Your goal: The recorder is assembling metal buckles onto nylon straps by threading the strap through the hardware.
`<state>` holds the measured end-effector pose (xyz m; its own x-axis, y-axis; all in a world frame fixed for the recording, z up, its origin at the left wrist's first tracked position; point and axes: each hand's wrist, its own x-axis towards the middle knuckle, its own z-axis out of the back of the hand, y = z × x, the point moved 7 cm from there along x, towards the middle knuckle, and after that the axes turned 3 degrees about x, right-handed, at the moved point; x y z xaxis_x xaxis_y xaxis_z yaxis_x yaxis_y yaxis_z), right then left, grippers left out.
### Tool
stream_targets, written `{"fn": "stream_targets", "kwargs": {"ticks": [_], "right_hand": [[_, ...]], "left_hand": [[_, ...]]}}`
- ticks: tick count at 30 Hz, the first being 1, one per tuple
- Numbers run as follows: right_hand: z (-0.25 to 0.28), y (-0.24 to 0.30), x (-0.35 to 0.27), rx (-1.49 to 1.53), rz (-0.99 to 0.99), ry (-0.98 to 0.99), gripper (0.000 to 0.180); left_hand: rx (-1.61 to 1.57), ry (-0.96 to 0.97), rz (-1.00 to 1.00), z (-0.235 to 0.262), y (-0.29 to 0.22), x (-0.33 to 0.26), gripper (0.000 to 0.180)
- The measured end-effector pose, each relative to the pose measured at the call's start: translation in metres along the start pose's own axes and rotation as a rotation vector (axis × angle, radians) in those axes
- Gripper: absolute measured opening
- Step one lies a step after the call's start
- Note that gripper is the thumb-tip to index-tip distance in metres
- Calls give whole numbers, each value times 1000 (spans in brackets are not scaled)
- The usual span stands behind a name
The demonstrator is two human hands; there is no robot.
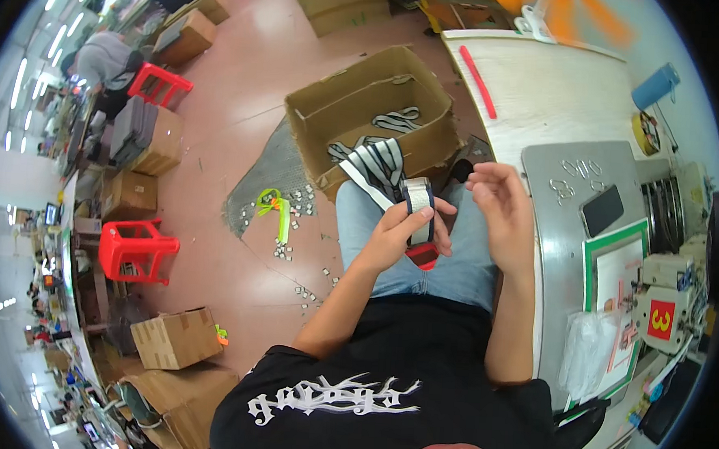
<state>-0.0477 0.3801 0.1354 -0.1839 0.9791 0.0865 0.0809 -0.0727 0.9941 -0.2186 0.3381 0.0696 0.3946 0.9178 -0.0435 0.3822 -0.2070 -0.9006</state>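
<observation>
My left hand (pixel 398 236) is closed around a looped band of webbing (pixel 419 206), pale in the middle with dark edges, above my lap. From it, white-and-dark striped straps (pixel 376 167) trail over my knee into an open cardboard box (pixel 333 109). To the right, my right hand (pixel 505 212) is raised with its fingers loosely bent and apart. It touches nothing that I can see, and the table edge is just beside it.
On my right, the sewing machine table (pixel 538 79) carries a red strip (pixel 478 80), metal rings (pixel 580 167), a phone (pixel 602 211) and plastic bags (pixel 587 354). Small pale pieces (pixel 295 209) litter the floor at left, near red stools (pixel 137 249) and boxes (pixel 176 338). An orange fan (pixel 578 12) turns behind.
</observation>
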Motion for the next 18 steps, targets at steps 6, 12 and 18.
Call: {"fn": "stream_targets", "kwargs": {"ticks": [6, 12, 18], "right_hand": [[-64, -117, -24, 469, -158, 455, 63], [-98, -77, -25, 68, -264, 496, 17], [-77, -8, -64, -72, -326, 597, 20]], "left_hand": [[-152, -23, -95, 5, -38, 9, 49], [-333, -313, -196, 78, -70, 26, 42], [-488, -636, -312, 290, -106, 73, 31]]}}
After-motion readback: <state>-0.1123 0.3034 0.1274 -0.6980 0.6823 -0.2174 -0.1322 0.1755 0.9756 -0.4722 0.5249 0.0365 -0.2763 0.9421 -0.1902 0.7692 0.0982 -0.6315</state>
